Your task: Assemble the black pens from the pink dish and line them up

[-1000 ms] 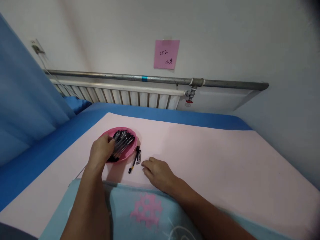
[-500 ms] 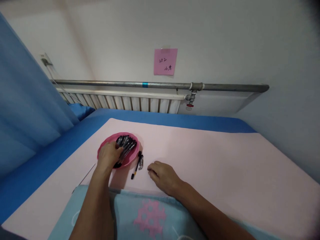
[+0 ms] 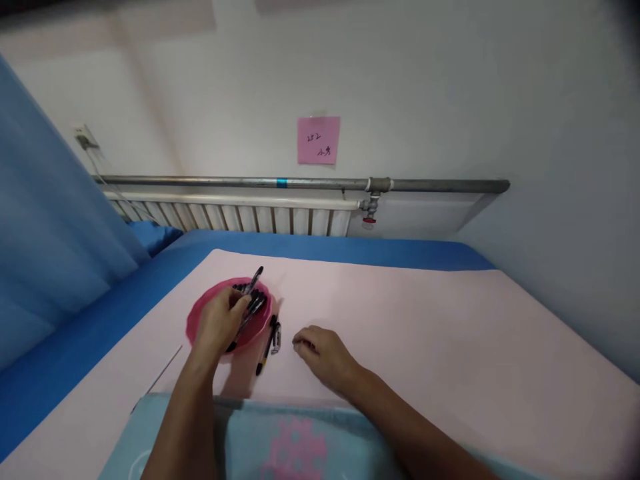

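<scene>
A pink plate with several black pens sits on a pale pink sheet. My left hand is over the plate, its fingers closed round one black pen that tilts up and away above the pile. To the right of the plate lie a black pen and its separate cap on the sheet. My right hand rests on the sheet just right of them, fingers curled loosely, with nothing seen in it.
The pink sheet covers a blue bed. A light blue blanket with a pink pattern lies near me. Behind run a radiator and a metal pipe. A pink note hangs on the wall, with a blue curtain at the left.
My left hand has closed on one pen and raised its end above the pile. The right hand has stayed in place. The view has tilted slightly.
</scene>
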`<state>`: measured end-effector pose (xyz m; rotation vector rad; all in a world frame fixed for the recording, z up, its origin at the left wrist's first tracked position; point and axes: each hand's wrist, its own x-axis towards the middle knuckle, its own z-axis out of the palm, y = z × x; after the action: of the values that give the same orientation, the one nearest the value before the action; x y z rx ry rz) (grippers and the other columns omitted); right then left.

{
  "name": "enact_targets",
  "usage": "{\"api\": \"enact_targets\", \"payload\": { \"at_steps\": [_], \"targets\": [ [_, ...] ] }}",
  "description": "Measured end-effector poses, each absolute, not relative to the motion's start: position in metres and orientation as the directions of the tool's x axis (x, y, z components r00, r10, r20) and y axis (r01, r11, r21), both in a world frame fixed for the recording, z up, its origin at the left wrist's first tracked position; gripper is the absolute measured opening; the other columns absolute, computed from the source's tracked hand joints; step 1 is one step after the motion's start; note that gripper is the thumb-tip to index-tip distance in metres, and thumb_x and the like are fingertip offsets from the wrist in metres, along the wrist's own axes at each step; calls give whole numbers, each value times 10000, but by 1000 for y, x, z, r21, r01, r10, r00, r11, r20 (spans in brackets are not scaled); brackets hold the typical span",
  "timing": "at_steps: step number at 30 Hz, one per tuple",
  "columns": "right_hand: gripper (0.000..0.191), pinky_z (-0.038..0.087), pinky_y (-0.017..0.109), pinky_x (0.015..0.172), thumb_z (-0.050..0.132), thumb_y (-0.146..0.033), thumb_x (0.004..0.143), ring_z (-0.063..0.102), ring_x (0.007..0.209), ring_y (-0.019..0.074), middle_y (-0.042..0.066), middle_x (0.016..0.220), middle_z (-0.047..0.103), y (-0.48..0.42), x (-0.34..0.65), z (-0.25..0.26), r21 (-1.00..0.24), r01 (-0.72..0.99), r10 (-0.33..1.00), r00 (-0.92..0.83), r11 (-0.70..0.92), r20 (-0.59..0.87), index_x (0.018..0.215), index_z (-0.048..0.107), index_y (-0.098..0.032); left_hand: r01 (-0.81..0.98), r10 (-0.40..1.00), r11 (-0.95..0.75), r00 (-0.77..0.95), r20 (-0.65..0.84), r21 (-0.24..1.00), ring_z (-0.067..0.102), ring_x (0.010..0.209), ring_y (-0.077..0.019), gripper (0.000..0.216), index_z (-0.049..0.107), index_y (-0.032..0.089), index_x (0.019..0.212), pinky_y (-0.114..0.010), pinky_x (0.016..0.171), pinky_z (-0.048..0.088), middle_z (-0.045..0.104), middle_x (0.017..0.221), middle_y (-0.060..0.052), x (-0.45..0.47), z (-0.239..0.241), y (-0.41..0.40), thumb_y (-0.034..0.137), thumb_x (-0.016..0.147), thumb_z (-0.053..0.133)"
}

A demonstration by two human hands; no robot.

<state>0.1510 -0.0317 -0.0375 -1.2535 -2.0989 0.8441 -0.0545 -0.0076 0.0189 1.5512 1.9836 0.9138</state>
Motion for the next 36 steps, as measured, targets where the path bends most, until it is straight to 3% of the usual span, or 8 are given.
{"api": "enact_targets", "payload": {
  "at_steps": [2,5,9,22,25,28,33,36],
  "targets": [
    [168,404,227,622,473,-249,800,530,671,119,6,732,592,-26,155,-32,-878,416,952,-278,236,124,790,627,-182,305,997,65,-70,-45,950,522,545,-116,206,530,185,799,-232,493,388,586,654,1,-33,21,-14,384,750,508],
    [267,360,210,468,448,-383,815,458,509,88,-12,641,531,-19,163,-20,-995,95,993,-119,34,22,805,606,-168,-5,976,134,173,-131,991,422,450,-67,244,513,184,848,-188,392,295,549,650,26,2,17,-23,386,722,568],
    [336,345,200,419,484,-465,777,449,488,83,-14,613,515,-14,169,-10,-975,-223,1000,-12,8,10,826,594,-151,-40,914,289,311,-263,957,311,393,-33,281,510,185,835,-161,357,160,474,572,54,34,7,-30,428,715,586],
    [240,323,183,400,550,-388,696,437,488,65,-2,639,548,8,197,-13,-887,-461,964,236,2,-120,675,535,-149,-53,858,443,313,-406,895,219,333,-10,347,546,164,829,-168,343,78,423,511,79,38,3,-26,448,657,645],
    [133,359,188,436,549,-283,655,473,524,75,0,661,557,6,204,-8,-879,-474,973,177,-48,-149,685,519,-157,-210,918,363,246,-310,908,439,414,-58,346,566,136,827,-172,380,265,535,547,26,37,-1,-23,398,635,684],
    [91,277,176,376,528,-181,616,400,423,54,-36,579,511,-3,195,-5,-884,-449,985,37,-134,-168,705,518,-165,-386,956,288,162,-242,876,589,606,-130,316,576,122,788,-225,558,417,640,648,-50,37,-4,-19,323,600,730],
    [79,212,175,356,551,-245,693,324,361,38,-74,463,409,-21,171,-7,-975,-29,948,-243,-218,-205,676,541,-168,-555,963,243,37,-269,795,632,724,-173,288,591,126,761,-286,704,450,686,732,-87,38,-5,-15,270,574,755],
    [129,225,179,364,562,-297,719,339,368,42,-69,464,427,-27,163,-8,-979,71,920,-333,-192,-205,706,554,-169,-612,959,241,30,-282,754,635,746,-180,265,599,128,757,-287,695,459,690,751,-91,39,-4,-14,266,587,747]
  ]
}}
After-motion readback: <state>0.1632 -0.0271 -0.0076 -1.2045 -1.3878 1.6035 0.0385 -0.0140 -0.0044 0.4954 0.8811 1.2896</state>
